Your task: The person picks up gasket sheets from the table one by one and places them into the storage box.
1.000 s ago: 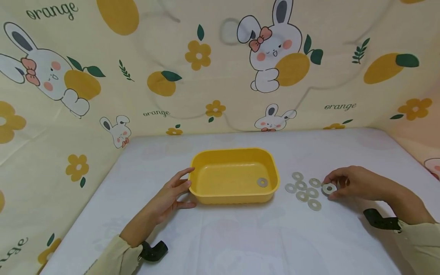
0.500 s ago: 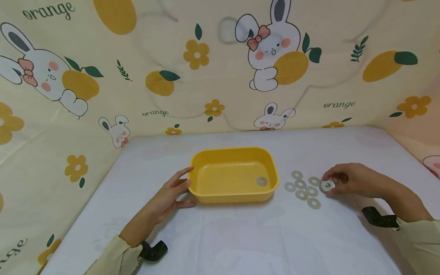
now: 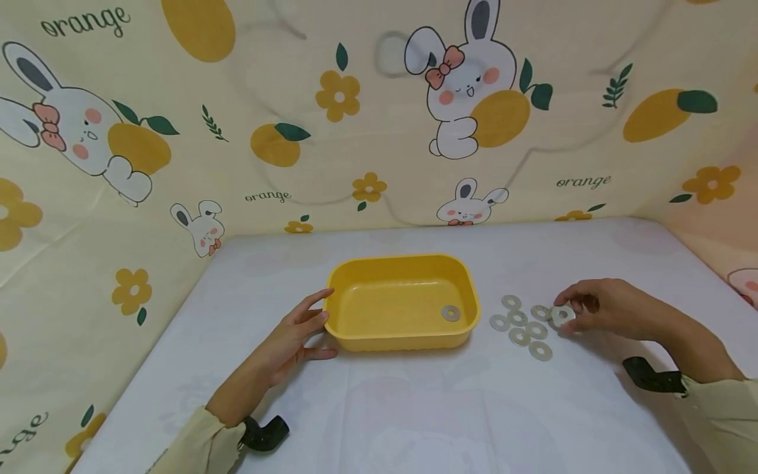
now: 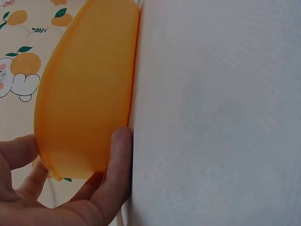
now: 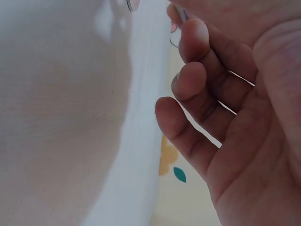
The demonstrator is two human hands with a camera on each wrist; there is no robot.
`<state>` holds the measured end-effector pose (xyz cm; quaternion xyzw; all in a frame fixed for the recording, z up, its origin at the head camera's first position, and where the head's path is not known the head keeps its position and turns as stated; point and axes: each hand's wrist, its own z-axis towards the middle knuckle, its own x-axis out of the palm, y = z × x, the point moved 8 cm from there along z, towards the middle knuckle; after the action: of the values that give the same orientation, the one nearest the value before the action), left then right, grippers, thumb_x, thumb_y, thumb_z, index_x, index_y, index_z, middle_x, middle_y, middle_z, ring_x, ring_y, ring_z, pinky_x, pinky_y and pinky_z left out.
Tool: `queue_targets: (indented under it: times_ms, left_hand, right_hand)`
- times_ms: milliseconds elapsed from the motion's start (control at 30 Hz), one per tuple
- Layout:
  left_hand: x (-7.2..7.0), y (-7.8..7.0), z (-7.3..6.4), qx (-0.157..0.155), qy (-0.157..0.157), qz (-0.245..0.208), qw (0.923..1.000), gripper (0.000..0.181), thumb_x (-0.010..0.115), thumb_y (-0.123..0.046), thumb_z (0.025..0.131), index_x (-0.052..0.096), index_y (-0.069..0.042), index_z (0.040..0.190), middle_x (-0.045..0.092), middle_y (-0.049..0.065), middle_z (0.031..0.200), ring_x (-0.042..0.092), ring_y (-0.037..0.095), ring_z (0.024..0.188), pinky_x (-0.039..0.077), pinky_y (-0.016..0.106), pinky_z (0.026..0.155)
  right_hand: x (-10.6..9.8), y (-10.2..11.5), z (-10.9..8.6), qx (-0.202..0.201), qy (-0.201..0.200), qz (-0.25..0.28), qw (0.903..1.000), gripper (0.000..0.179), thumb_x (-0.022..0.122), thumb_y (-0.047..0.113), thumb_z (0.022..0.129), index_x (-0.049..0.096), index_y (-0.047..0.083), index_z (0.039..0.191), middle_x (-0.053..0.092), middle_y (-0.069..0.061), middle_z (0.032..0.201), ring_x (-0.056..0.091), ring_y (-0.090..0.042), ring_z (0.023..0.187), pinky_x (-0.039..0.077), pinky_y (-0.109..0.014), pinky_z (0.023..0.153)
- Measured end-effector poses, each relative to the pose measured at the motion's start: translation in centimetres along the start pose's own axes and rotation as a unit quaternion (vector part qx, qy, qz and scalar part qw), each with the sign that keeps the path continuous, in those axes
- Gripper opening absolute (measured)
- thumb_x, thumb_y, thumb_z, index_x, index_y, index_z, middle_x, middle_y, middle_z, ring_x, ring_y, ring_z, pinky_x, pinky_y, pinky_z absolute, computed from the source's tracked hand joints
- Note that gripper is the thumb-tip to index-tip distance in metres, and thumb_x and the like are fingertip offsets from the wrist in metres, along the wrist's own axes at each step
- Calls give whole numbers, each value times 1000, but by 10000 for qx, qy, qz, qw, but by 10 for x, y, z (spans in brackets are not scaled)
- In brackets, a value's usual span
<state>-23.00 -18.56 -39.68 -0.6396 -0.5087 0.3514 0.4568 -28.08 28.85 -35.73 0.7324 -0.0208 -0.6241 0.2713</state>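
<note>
A yellow plastic tray (image 3: 403, 341) stands on the white table, with one flat metal washer (image 3: 451, 313) lying inside at its right. My left hand (image 3: 284, 343) rests against the tray's left end: fingertips touch the rim and wall, the thumb lies low along the base. The left wrist view shows these fingers spread along the tray's end wall (image 4: 89, 94). At the right, my right hand (image 3: 612, 313) pinches a washer (image 3: 572, 315) between thumb and fingers, low over the table. In the right wrist view, the pinching fingertips are mostly cut off by the top edge.
Several loose washers (image 3: 520, 337) lie in a cluster between the tray and my right hand, some touching or overlapping. A cream cloth (image 3: 331, 210) printed with rabbits and oranges hangs behind and beside the table. A black wrist mount (image 3: 654, 376) sits under the right wrist.
My right hand and its washer have shifted slightly left, towards the cluster, and the washer's face now tilts differently. The left hand and the tray stay in place.
</note>
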Motion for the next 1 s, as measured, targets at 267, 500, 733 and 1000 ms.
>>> queue_targets:
  times_ms: [267, 500, 733, 1000]
  left_hand:
    - [1, -1, 0, 22, 10, 3, 10000, 52, 47, -25, 106, 31, -32, 155, 32, 14, 153, 47, 32, 131, 60, 43, 91]
    - [1, -2, -1, 59, 39, 13, 10000, 52, 47, -25, 106, 30, -31, 155, 32, 15, 152, 46, 33, 132, 60, 43, 91]
    - [2, -3, -1, 72, 63, 29, 9999, 52, 47, -25, 106, 30, -31, 155, 31, 15, 153, 47, 32, 131, 60, 43, 92]
    - [2, -2, -1, 80, 42, 12, 10000, 51, 46, -26, 106, 30, -32, 155, 30, 15, 153, 44, 34, 134, 60, 44, 91]
  right_hand:
    - [-6, 3, -1, -132, -331, -8, 9994, 46, 85, 42, 75, 71, 14, 109, 51, 4, 82, 43, -5, 72, 35, -21, 55]
    - [-13, 11, -1, -265, -655, -52, 9975, 42, 86, 42, 73, 73, 18, 105, 52, 6, 81, 42, -4, 74, 35, -21, 56]
    - [-14, 15, -1, -332, -631, -31, 9975, 42, 85, 42, 75, 73, 17, 106, 52, 5, 82, 42, -5, 74, 34, -21, 56]
    - [-16, 20, -4, -549, -904, 11, 9944, 36, 86, 38, 75, 72, 20, 104, 53, 8, 83, 43, -6, 76, 35, -20, 58]
